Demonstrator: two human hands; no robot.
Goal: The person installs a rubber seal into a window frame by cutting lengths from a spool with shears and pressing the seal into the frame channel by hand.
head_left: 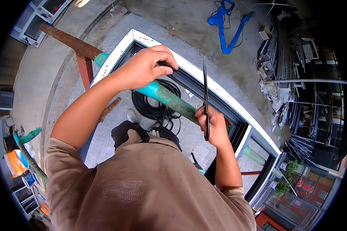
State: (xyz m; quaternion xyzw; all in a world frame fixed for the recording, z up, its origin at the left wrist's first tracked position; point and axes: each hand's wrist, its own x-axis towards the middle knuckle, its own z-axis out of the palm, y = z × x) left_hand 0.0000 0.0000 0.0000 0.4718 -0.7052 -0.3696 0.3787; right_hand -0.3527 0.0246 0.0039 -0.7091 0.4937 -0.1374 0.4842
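Observation:
A large window frame (pixel 223 90) with dark inner grooves and white protective film lies in front of me. My left hand (pixel 152 65) is over its far-left part, thumb and fingers closed in a pinch. A short bit of black strip shows at those fingertips, beside the groove; its other end is hard to make out. In my right hand (pixel 215 125) is a pair of scissors (pixel 205 86) with black handles. Their blades point away from me, look closed, and rise over the frame's far side. They appear apart from the frame.
Green and rusty pipes (pixel 177 104) run beneath the frame. A coil of black strip (pixel 140 106) lies on the floor by my feet. Farther off are a blue strap (pixel 221 36), stacked profiles and scrap (pixel 285 88) at right, and an orange-and-white bucket (pixel 15 163) at left.

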